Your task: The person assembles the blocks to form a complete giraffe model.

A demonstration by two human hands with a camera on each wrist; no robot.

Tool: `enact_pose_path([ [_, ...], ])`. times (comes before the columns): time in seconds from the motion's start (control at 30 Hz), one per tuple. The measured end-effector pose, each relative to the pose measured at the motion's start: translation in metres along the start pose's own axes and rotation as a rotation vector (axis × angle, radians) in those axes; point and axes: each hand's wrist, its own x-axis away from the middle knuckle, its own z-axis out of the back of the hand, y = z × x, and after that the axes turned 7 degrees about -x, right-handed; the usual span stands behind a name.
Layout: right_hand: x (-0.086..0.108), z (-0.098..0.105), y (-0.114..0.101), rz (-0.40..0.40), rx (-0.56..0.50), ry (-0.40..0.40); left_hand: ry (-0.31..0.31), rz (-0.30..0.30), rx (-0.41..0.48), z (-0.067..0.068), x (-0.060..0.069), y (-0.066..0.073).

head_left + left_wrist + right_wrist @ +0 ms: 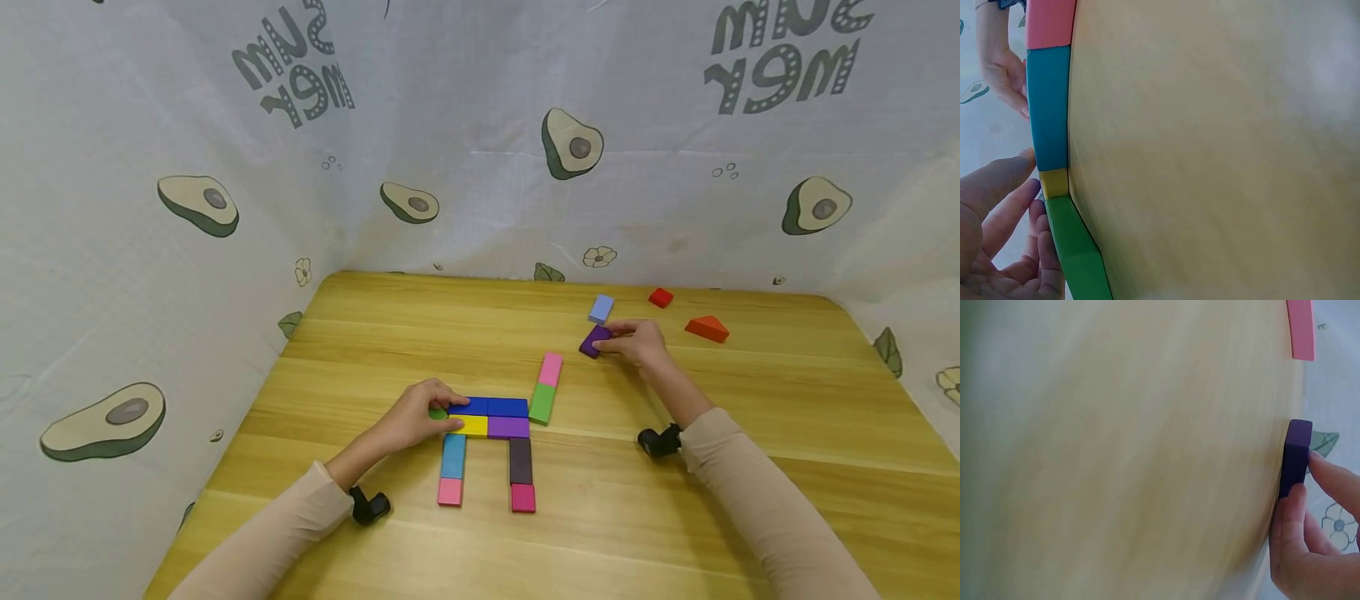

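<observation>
My right hand (637, 343) pinches a dark purple block (592, 342) between thumb and fingers at the back of the table; the right wrist view shows the same block (1295, 453). My left hand (408, 417) touches the left end of the block figure, its thumb at the yellow block (474, 427) and a fingertip on a blue block (476, 408). A green block (1079, 250), mostly covered by this hand in the head view, adjoins the yellow one. A second blue block (508, 407) and a purple block (508, 427) complete the two rows.
Below the rows extend a light blue block (453, 457), pink block (450, 492), dark block (521, 461) and magenta block (523, 498). Green (543, 404) and pink (551, 369) blocks slant up right. Farther back lie a periwinkle block (602, 308), red block (661, 297) and orange-red triangle (707, 328).
</observation>
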Motion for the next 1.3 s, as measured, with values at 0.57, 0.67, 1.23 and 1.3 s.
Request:
enact_pose_path([
  [0.57, -0.002, -0.014, -0.004, 0.020, 0.034, -0.061, -0.005, -0.006, 0.004, 0.001, -0.001, -0.001],
  [0.67, -0.004, -0.016, -0.004, 0.033, 0.040, -0.073, -0.004, -0.011, 0.005, 0.001, -0.001, -0.002],
  [1.23, -0.010, -0.030, -0.009, 0.113, 0.070, -0.158, 0.002, -0.008, 0.005, 0.000, -0.001, -0.004],
  [1.3, -0.010, -0.032, -0.009, 0.120, 0.066, -0.166, 0.001, -0.006, 0.006, 0.000, -0.001, -0.004],
])
